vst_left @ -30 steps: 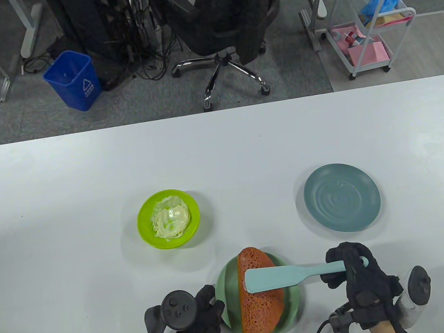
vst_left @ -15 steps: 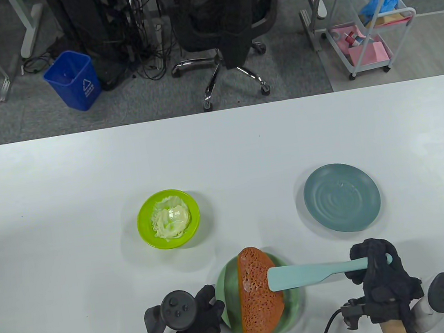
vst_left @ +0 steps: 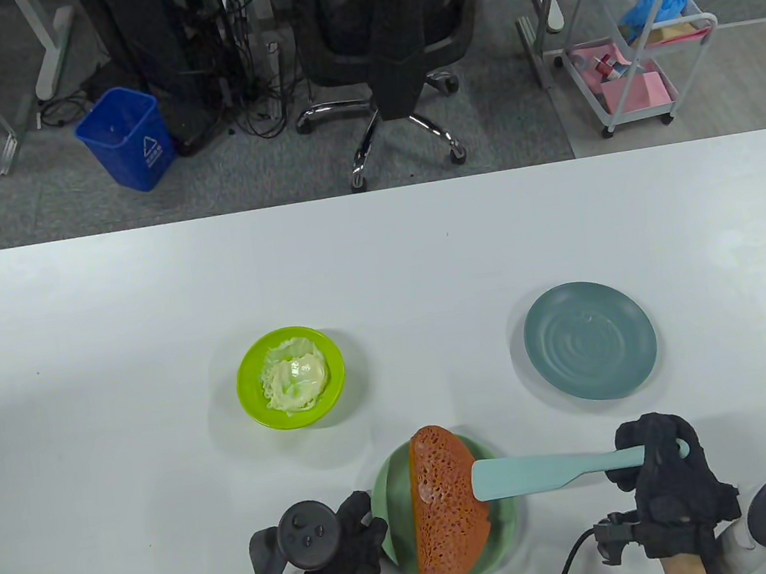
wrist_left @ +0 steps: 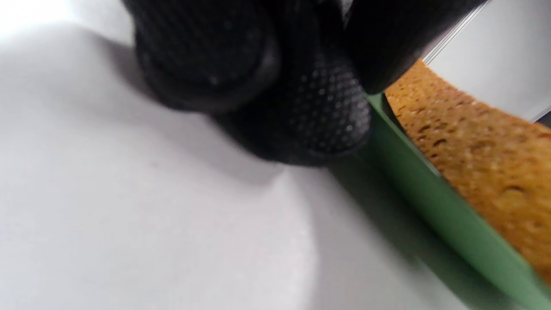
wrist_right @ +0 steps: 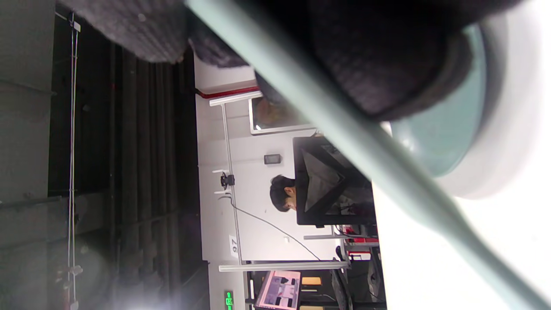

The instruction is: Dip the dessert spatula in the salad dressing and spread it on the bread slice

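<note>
A brown porous bread slice [vst_left: 446,506] lies on a green plate [vst_left: 392,492] at the table's front middle. My right hand [vst_left: 653,459] grips the handle of a light blue dessert spatula [vst_left: 544,473]; its blade lies over the bread's right edge. A small white smear of dressing shows on the bread's left part. My left hand [vst_left: 352,548] rests on the table and touches the plate's left rim; the left wrist view shows its fingertips [wrist_left: 318,112] against the green plate rim [wrist_left: 413,181] beside the bread [wrist_left: 482,142]. A lime bowl [vst_left: 290,377] holds white salad dressing.
An empty blue-grey plate [vst_left: 590,340] sits at the right, behind my right hand; it also shows in the right wrist view [wrist_right: 447,133] beyond the spatula handle [wrist_right: 344,125]. Cables trail from both wrists off the front edge. An office chair stands beyond the table's far edge.
My right hand has drawn the spatula to the right across the bread, from its left part to its right edge. The left hand has not moved.
</note>
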A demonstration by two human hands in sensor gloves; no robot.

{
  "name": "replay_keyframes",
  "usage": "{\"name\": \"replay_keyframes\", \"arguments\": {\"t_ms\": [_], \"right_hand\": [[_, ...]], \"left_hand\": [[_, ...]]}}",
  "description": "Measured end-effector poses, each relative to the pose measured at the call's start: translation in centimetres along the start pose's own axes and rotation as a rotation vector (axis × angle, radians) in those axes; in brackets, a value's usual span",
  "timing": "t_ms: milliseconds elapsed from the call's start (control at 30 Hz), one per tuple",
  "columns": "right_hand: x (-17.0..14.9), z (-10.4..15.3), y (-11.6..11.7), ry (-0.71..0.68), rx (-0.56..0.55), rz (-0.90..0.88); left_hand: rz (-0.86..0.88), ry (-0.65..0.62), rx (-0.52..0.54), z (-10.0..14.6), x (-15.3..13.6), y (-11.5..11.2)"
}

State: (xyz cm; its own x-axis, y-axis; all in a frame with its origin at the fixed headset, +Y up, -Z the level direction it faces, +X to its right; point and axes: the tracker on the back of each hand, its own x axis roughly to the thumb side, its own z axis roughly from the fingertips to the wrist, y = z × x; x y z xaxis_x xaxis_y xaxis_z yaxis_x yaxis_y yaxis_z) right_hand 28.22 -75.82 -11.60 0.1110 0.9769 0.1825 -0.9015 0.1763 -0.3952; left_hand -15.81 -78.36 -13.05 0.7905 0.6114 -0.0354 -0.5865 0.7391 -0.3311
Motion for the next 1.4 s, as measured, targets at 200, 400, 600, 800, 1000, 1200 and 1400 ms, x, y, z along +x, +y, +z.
{"name": "replay_keyframes", "arguments": {"t_ms": [200,400,600,800,1000,1200,1400], "right_hand": [[-0.5,0.2,0.9,0.024,0.075,-0.086],[-0.7,0.9,2.3,0.055,0.166,-0.109],[-0.9,1.4,3.4,0.046,0.210,-0.028],[-1.2,1.6,4.0,0.055,0.239,0.026],[-0.6,1.9,4.4,0.017,0.244,0.101],[0.7,2.2,4.0,-0.037,0.201,0.144],[2.1,2.2,3.0,-0.103,0.147,0.178]], "left_hand": [[-0.003,0.000,0.002,0.0,0.0,0.0],[-0.004,0.000,0.003,0.0,0.0,0.0],[-0.004,0.000,0.003,0.0,0.0,0.0],[-0.004,0.000,0.003,0.0,0.0,0.0],[-0.004,0.000,0.003,0.0,0.0,0.0],[0.000,0.002,0.002,0.0,0.0,0.0],[0.001,0.003,0.002,0.0,0.0,0.0]]}}
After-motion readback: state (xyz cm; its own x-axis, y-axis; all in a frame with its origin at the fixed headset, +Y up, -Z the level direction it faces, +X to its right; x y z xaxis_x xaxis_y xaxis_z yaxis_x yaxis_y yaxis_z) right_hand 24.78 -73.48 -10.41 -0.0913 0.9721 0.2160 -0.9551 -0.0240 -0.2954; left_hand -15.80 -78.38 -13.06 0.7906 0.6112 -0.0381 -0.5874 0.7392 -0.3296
